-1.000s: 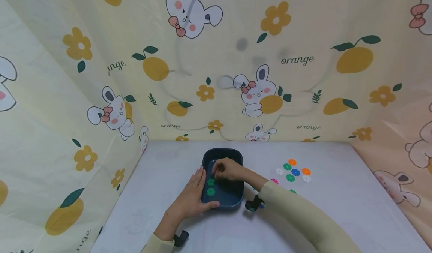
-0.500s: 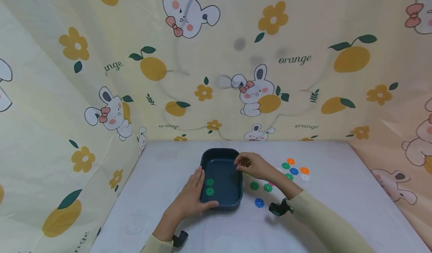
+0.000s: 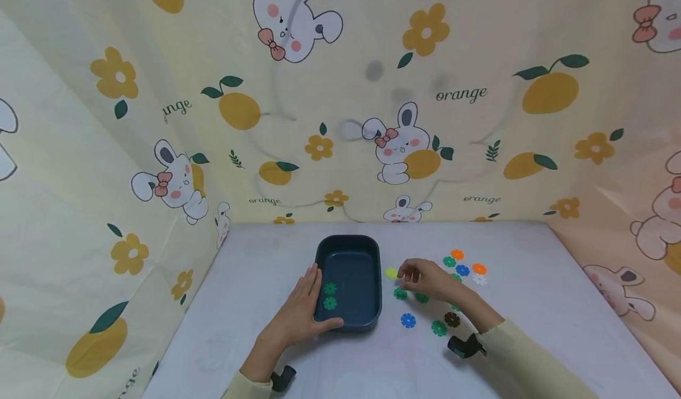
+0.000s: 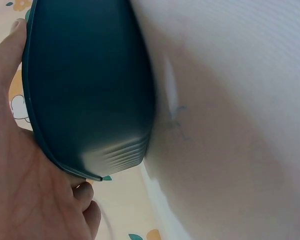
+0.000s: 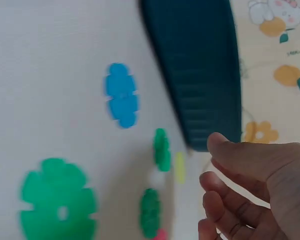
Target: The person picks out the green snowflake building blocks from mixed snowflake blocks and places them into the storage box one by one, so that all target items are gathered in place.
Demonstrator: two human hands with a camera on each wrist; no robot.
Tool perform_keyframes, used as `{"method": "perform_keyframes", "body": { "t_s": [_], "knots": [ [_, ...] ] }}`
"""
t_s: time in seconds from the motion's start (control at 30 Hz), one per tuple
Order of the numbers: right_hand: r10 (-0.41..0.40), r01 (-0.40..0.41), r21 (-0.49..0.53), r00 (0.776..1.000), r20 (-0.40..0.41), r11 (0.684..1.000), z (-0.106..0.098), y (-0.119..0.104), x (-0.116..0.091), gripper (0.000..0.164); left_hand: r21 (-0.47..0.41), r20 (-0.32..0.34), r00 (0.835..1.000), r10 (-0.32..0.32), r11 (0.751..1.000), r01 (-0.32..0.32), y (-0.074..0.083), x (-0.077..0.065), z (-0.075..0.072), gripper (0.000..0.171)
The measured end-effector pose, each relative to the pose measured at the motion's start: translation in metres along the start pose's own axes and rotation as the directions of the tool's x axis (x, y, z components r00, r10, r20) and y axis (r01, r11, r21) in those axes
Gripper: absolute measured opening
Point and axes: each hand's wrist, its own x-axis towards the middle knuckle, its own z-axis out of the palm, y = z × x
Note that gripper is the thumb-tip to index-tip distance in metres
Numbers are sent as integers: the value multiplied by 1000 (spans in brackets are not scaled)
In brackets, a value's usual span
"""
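A dark blue rectangular tray [image 3: 357, 275] sits on the table, two green notched plastic discs [image 3: 330, 295] lying in its left side. My left hand [image 3: 300, 307] rests along the tray's left wall with straight fingers, thumb at the near corner; the left wrist view shows the palm [image 4: 35, 185] against the rim. To the right of the tray, my right hand [image 3: 428, 278] hovers low over the table beside a yellow disc [image 3: 391, 273]. In the right wrist view, its thumb and loosely bent fingers [image 5: 230, 160] are apart, with nothing visible between them.
Green discs [image 3: 400, 293] and a blue disc [image 3: 408, 320] lie close to the tray's right side. A brown disc [image 3: 451, 319] is nearer the right wrist. Beyond the right hand, orange discs [image 3: 479, 268] and several others are scattered. A patterned cloth [image 3: 340, 91] walls the table's back and sides.
My right hand has come out of the tray, passed over its right rim and moved down to the discs on the table. The left hand stays at the tray.
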Motion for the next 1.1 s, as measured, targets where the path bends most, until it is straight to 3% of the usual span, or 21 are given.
{"method": "perform_keyframes", "body": {
  "t_s": [0.27, 0.63, 0.83, 1.1],
  "knots": [
    [119, -119, -24, 993, 6, 993, 17, 12, -2, 22, -9, -2, 1000, -2, 1000, 2, 0, -1, 1, 129],
    [137, -139, -71, 990, -29, 988, 27, 13, 0, 27, -17, 5, 1000, -12, 1000, 12, 0, -2, 2, 128],
    [85, -85, -35, 996, -12, 996, 23, 8, 0, 21, -12, 8, 1000, -18, 1000, 18, -1, -1, 2, 129],
    [-27, 27, 2, 999, -31, 1000, 3, -6, -2, 16, -10, 2, 1000, -9, 1000, 9, 0, 0, 1, 129]
  ]
}}
